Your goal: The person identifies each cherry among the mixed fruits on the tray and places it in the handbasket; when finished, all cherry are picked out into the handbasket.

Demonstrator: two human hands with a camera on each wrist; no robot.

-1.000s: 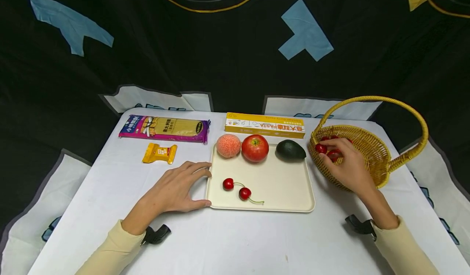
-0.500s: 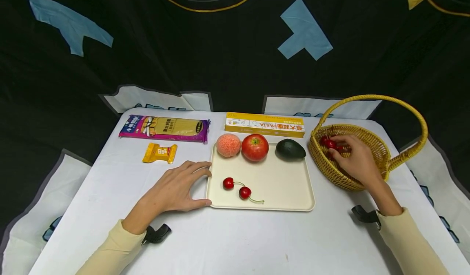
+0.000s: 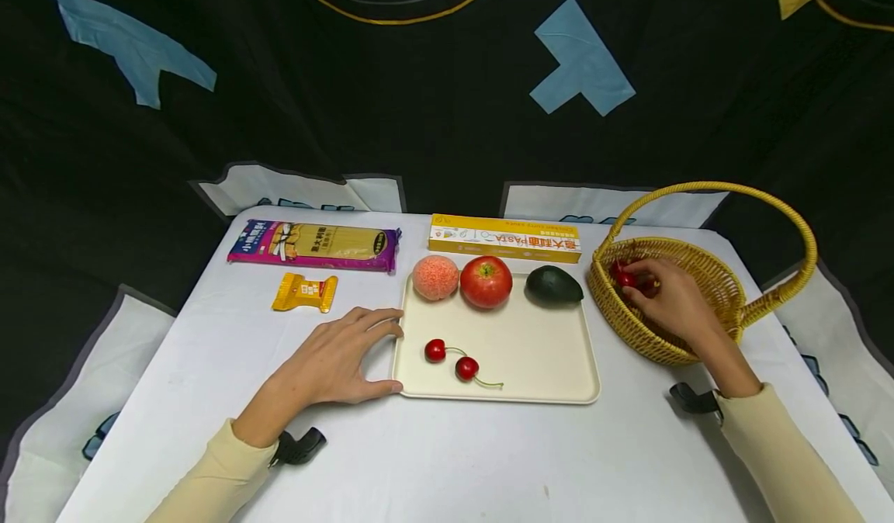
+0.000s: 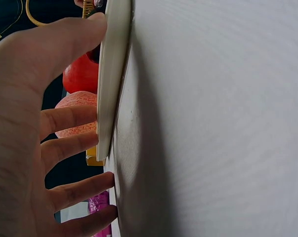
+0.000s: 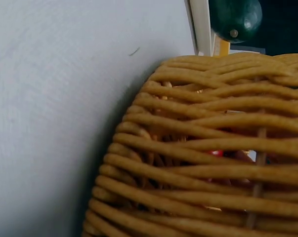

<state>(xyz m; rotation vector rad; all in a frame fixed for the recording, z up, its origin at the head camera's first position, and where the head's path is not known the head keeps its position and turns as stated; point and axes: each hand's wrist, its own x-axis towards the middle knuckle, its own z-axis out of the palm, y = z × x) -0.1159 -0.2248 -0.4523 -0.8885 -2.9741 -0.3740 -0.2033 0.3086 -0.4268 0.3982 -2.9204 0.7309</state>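
Note:
My left hand [image 3: 341, 358] rests at the left edge of a cream tray [image 3: 538, 344], thumb and fingertips touching its rim. In the left wrist view the thumb and two fingers meet that rim. On the tray lie two cherries [image 3: 434, 351] with green stems, a pink textured ball-like fruit [image 3: 435, 277], a red apple [image 3: 486, 282] and an avocado [image 3: 553, 285]. My right hand [image 3: 673, 303] is inside a wicker basket [image 3: 719, 275], thumb and fingers pinching a dark red cherry [image 3: 623, 277]. More red shows beneath the hand, partly hidden. The right wrist view shows mainly woven basket wall [image 5: 203, 148].
Behind the tray stands a yellow-and-white pasta box [image 3: 504, 238]. A purple spaghetti packet [image 3: 314, 244] and a small orange-yellow wrapped snack [image 3: 304, 292] lie at the back left. The basket's tall handle [image 3: 775, 205] arches over its opening. A black curtain hangs beyond the white table.
My right hand has moved from the basket's left rim rightward and deeper into it, with cherries at its fingertips. My left hand and the tray have stayed in place.

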